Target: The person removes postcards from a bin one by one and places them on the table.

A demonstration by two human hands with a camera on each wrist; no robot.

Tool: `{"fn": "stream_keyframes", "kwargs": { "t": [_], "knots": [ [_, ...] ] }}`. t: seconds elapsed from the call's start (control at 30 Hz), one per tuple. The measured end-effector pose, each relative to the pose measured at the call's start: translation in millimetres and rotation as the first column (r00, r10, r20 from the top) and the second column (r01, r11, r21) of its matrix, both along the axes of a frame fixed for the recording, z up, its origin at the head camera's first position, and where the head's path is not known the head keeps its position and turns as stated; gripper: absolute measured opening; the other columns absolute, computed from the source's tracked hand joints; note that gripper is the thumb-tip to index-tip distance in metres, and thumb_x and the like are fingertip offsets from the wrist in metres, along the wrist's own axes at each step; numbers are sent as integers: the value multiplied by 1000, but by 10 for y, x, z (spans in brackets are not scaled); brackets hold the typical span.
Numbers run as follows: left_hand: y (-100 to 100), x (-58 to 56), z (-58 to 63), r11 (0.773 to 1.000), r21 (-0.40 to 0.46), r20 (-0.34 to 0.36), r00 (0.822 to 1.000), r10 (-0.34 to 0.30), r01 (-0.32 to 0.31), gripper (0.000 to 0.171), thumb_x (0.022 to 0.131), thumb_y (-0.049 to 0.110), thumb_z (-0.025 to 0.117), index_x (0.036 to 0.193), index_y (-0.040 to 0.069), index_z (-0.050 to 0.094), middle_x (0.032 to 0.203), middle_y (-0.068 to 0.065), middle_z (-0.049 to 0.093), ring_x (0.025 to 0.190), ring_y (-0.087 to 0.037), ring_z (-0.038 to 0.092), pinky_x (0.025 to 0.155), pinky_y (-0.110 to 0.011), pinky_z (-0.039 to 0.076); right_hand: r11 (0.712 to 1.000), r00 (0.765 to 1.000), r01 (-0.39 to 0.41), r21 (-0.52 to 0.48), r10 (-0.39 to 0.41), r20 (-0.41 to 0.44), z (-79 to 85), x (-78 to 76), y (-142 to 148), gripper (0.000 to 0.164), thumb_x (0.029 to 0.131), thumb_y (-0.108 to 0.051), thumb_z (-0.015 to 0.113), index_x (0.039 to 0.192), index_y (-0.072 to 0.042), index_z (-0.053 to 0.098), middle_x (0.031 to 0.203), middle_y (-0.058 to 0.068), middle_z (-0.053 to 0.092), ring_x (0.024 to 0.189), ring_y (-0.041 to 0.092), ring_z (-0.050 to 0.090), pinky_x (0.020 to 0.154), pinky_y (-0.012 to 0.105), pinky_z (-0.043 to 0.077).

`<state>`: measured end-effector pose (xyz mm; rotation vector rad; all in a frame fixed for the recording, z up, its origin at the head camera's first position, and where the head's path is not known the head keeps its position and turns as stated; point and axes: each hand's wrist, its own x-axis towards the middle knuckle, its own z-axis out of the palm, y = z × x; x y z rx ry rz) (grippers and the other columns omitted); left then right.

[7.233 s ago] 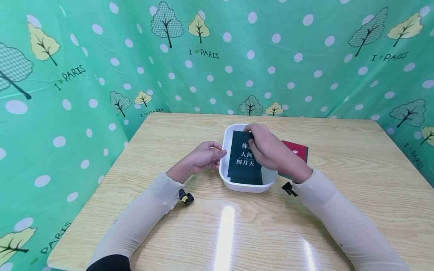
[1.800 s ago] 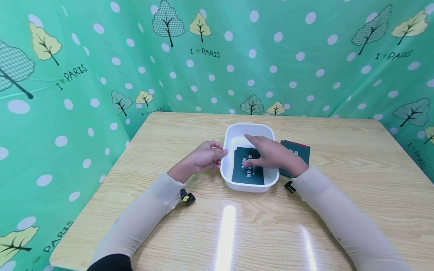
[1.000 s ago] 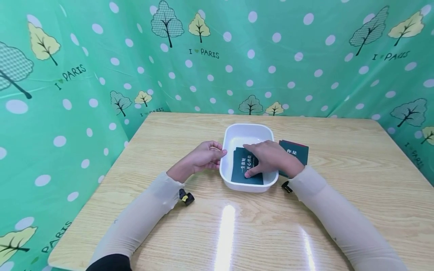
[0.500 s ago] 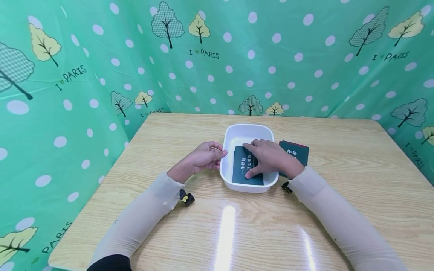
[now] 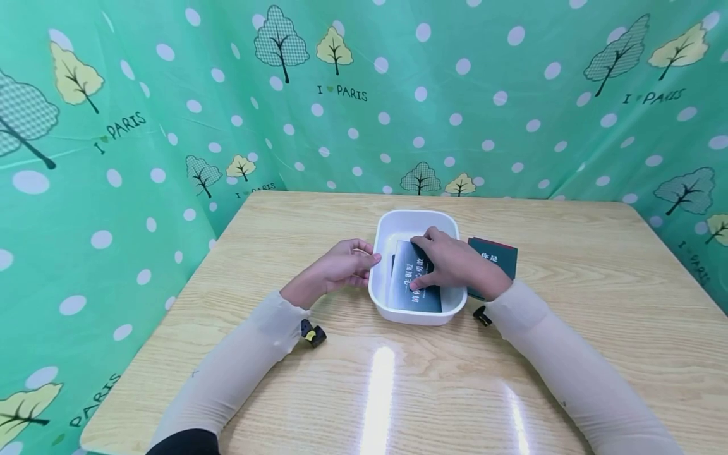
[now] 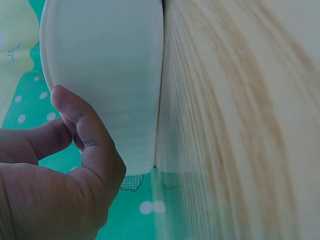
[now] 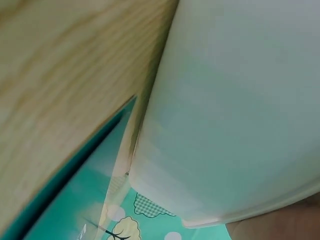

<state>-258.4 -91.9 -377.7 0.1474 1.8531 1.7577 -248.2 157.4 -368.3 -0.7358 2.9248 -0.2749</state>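
Observation:
In the head view a white plastic tub (image 5: 418, 218) stands mid-table. My left hand (image 5: 344, 262) holds its left rim; the left wrist view shows the curled fingers (image 6: 70, 102) at the rim. Inside the tub, my right hand (image 5: 449, 256) pinches a dark green card (image 5: 423, 300) with white Chinese characters, thumb at the near side and fingers at the far side. The card looks tilted and catches glare, with another dark edge (image 5: 392, 260) below it. Right of the tub lies a small stack of cards (image 5: 500, 254), dark green on top, red edge showing, partly behind the right wrist.
The wooden table (image 5: 318, 392) extends around the tub, with light reflections near its front. A green dotted curtain (image 5: 364, 114) hangs behind and to the left. Black wrist devices show under the left sleeve (image 5: 314, 333) and right sleeve (image 5: 569, 366).
Earlier, the right hand held a different dark green card over the tub; that card now tops the red one at right. The hand then returned, took hold of another card and tilted it up.

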Motion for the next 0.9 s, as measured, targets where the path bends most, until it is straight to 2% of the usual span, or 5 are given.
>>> {"fn": "stream_keyframes", "kwargs": {
  "t": [0.2, 0.4, 0.63, 0.77, 0.9],
  "knots": [
    [9, 3, 0, 1000, -11, 0, 1000, 3, -3, 24, 98, 10, 60, 115, 4, 44, 88, -8, 61, 68, -18, 60, 66, -33, 54, 999, 1000, 8, -48, -7, 23, 50, 20, -2, 98, 75, -61, 74, 149, -11, 36, 128, 12, 50, 107, 24, 52, 88, 47, 50],
    [14, -8, -1, 999, -32, -1, 1000, 9, -9, 25, 98, 12, 60, 116, 4, 44, 92, -11, 62, 69, -19, 60, 65, -33, 55, 992, 1000, -16, -124, 15, -16, 159, 67, 5, 79, 86, -45, 73, 147, -11, 38, 127, 10, 51, 108, 23, 52, 91, 44, 50],
    [3, -18, -11, 999, -32, 3, 1000, 9, -9, 26, 98, 13, 61, 116, 4, 45, 98, -16, 60, 69, -19, 59, 66, -33, 55, 951, 994, -95, -293, 77, -73, 321, 138, 22, 36, 102, -8, 50, 138, -2, 44, 123, 12, 52, 107, 23, 52, 92, 41, 50],
    [3, -13, -7, 1000, -28, 4, 1000, 12, -12, 25, 98, 12, 61, 115, 3, 46, 97, -15, 60, 67, -18, 58, 63, -31, 55, 926, 993, -109, -360, 83, -87, 405, 183, 25, 30, 103, -1, 43, 132, -1, 46, 123, 12, 52, 109, 23, 51, 94, 42, 48],
    [5, -7, 2, 1000, -30, 1, 1000, 9, -9, 25, 98, 12, 60, 116, 3, 45, 96, -15, 60, 67, -18, 58, 61, -30, 55, 917, 992, -98, -387, 62, -106, 510, 240, 52, 30, 103, -1, 43, 132, -2, 46, 124, 11, 51, 108, 22, 52, 93, 41, 49]
  ]
}}
